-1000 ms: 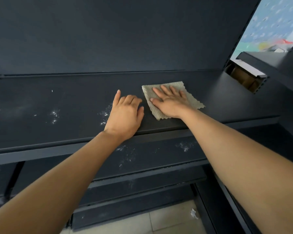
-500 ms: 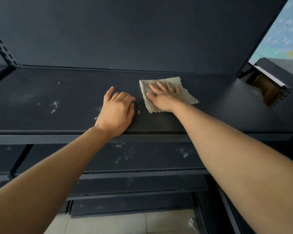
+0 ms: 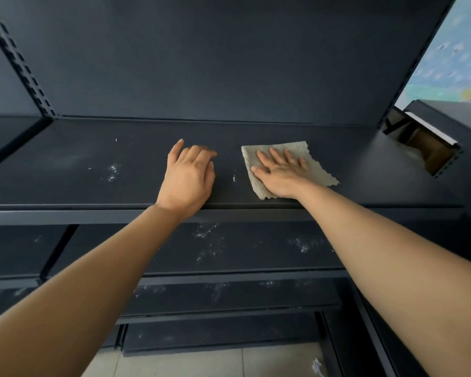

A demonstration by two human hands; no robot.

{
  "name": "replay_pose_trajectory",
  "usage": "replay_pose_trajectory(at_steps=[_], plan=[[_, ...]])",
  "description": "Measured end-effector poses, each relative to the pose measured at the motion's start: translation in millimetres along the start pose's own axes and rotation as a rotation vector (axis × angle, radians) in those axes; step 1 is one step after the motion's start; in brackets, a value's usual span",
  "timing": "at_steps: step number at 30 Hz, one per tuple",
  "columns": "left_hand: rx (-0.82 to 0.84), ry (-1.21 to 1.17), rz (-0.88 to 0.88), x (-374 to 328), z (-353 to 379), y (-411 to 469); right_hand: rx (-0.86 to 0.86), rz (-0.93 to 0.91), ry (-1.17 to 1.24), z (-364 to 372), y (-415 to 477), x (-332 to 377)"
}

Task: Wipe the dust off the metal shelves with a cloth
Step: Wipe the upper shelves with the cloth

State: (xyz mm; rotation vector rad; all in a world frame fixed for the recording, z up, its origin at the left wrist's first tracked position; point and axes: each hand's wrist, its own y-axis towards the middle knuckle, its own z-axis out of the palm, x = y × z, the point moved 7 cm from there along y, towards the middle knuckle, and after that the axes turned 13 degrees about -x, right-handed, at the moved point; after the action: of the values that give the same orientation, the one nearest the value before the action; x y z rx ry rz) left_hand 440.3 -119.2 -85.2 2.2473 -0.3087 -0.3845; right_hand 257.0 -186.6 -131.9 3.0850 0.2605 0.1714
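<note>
A dark metal shelf [image 3: 93,186] runs across the view at chest height. A folded grey-beige cloth [image 3: 317,170] lies flat on it, right of centre. My right hand [image 3: 280,172] presses on the cloth with fingers spread. My left hand [image 3: 188,178] rests palm down on the bare shelf just left of the cloth, its heel at the front lip. White dust patches [image 3: 112,170] sit on the shelf left of my left hand, and a small white fleck [image 3: 234,178] lies between my hands.
Lower shelves [image 3: 256,248] below carry more white dust smears. A slotted upright [image 3: 19,58] rises at the left. At the right end a cut-out [image 3: 430,151] shows cardboard behind. Tiled floor [image 3: 201,363] lies at the bottom.
My view has swung left and up a little. The cloth under my right hand has slid slightly right, widening the gap to my left hand, which stays on the shelf.
</note>
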Motion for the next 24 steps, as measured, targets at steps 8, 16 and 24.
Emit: replay_pose_trajectory(at_steps=[8,16,24], plan=[[0.023,0.075,-0.068,71.9,-48.0,-23.4,0.028,-0.047,-0.005,11.3,-3.0,113.0],[0.126,0.028,-0.105,99.6,-42.0,-38.3,-0.015,-0.067,0.019,12.3,-13.4,149.1],[0.15,-0.057,-0.09,95.5,-23.9,-19.5,-0.009,0.218,-0.023,3.7,-22.5,65.0]])
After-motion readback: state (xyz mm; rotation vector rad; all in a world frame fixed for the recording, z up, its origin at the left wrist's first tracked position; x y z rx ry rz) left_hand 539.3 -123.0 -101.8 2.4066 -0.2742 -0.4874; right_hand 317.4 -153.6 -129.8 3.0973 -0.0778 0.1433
